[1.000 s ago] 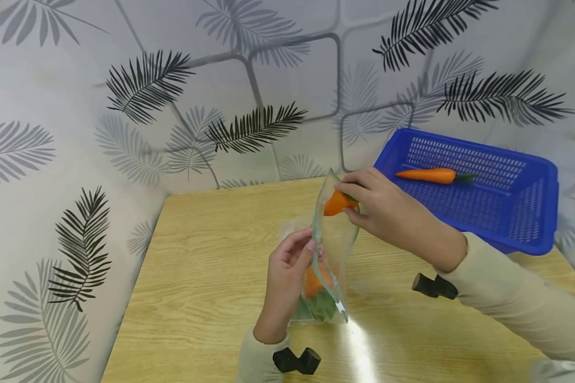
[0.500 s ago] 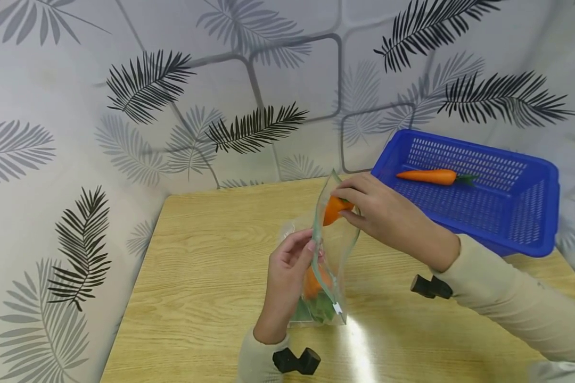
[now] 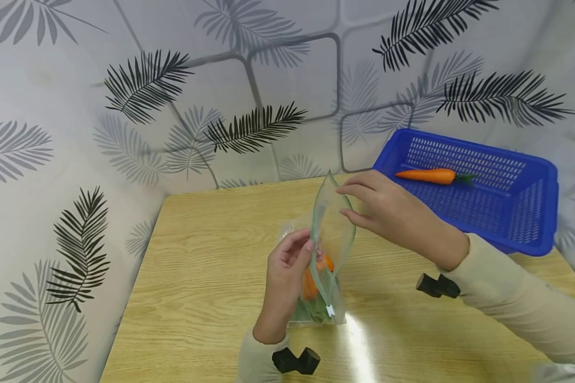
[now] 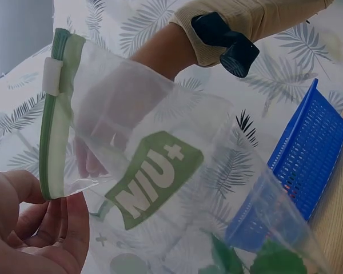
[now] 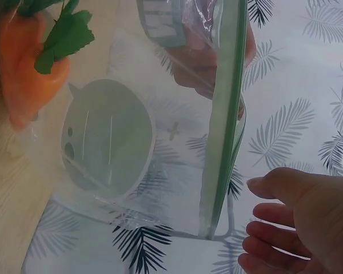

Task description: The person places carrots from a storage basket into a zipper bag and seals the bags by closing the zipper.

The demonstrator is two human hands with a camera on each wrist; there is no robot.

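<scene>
A clear zip bag with a green-edged mouth stands on the table, its mouth spread apart. My left hand pinches the rim on its near-left side. My right hand is beside the mouth's upper right, fingers apart and holding nothing; the right wrist view shows a gap between its fingertips and the rim. Inside the bag lie orange carrots with green leaves; the plastic and my left hand partly hide them in the head view. A white slider sits at the zip's near end.
A blue mesh basket stands at the back right of the wooden table, with one carrot inside. A wall covering with a leaf pattern rises behind the table.
My right hand has let go of the orange carrot, which has dropped down into the bag. The fingers have spread, and the hand is just outside the mouth. My left hand keeps its place.
</scene>
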